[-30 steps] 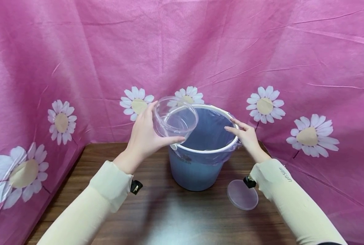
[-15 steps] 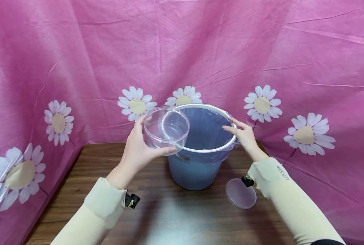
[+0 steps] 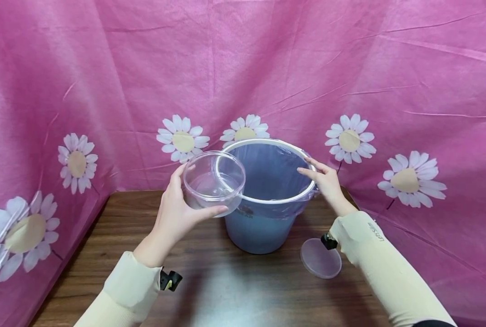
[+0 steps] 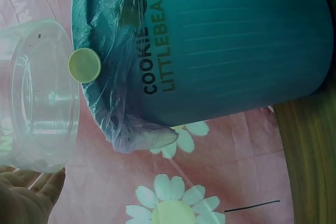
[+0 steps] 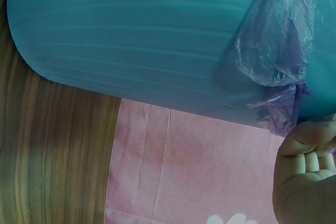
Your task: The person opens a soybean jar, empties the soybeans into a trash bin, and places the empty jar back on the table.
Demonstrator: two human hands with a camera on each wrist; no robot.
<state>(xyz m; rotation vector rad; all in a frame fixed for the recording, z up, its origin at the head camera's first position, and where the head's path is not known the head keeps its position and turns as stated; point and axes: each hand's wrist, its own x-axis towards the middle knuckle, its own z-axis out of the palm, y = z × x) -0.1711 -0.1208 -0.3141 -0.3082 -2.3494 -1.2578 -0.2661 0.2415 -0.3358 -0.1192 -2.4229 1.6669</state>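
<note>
A clear round plastic tub [image 3: 215,181] is gripped in my left hand [image 3: 173,206], thumb along its near side and fingers round its far left. It is held at the left rim of the blue trash can [image 3: 261,231], its open top facing up and tilted. In the left wrist view the tub [image 4: 39,95] looks see-through, with small dark specks on it. My right hand [image 3: 326,181] holds the can's right rim, thumb and forefinger over the edge; the other fingers curl beside the knotted liner [image 5: 278,56] in the right wrist view.
A clear round lid [image 3: 321,259] lies on the wooden table [image 3: 234,295], right of the can. Pink cloth [image 3: 243,59] with daisies hangs round the back and sides. A round yellowish knob [image 4: 84,65] sits at the can's rim.
My left hand has drawn the tub left and down, away from above the can's opening, and its tilt has lessened. My right hand stays at the rim.
</note>
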